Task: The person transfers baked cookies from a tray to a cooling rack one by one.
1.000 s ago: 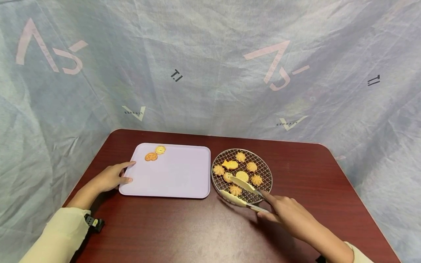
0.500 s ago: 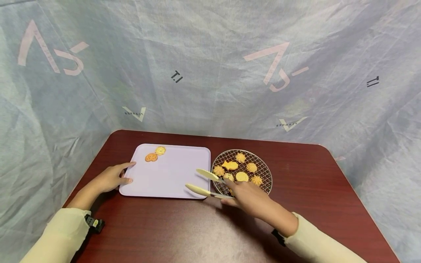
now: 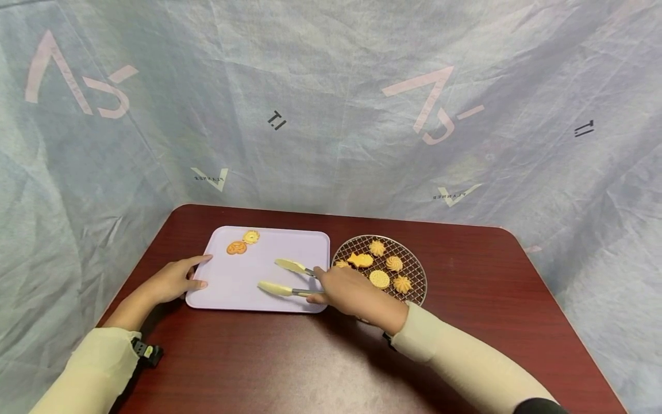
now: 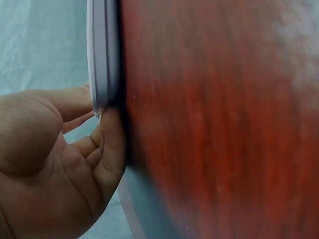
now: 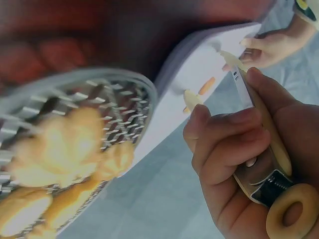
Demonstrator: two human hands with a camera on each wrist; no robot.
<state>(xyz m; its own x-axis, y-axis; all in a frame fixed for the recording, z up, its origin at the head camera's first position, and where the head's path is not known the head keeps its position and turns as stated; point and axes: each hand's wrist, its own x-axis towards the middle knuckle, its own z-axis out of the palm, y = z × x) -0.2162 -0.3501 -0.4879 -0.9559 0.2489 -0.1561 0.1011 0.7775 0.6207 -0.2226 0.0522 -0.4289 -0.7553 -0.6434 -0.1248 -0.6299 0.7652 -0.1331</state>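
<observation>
My left hand (image 3: pixel 174 279) pinches the left rim of a pale lilac tray (image 3: pixel 227 287). In the left wrist view its thumb and fingers meet at the tray's edge. Two cookies lie at the tray's far left: a brown pretzel-shaped cookie (image 3: pixel 237 248) and a yellow ring-shaped cookie (image 3: pixel 251 237), side by side. My right hand (image 3: pixel 351 292) grips a pair of tongs (image 5: pixel 259 169) with cream tips. The tips hang over the tray's right half, spread apart, with nothing seen between them. In the right wrist view the fingers curl round the metal handle.
A round wire rack (image 3: pixel 421 270) stands right of the tray, partly hidden by the right hand. On it lie several cookies, among them a fish-shaped cookie (image 3: pixel 360 260) and a round cookie (image 3: pixel 380 279). The dark red table (image 3: pixel 476 270) backs onto a grey cloth (image 3: pixel 331 69).
My right hand has carried the tongs leftward from above the rack to above the tray; their tips stay apart. The left hand and the tray keep their place.
</observation>
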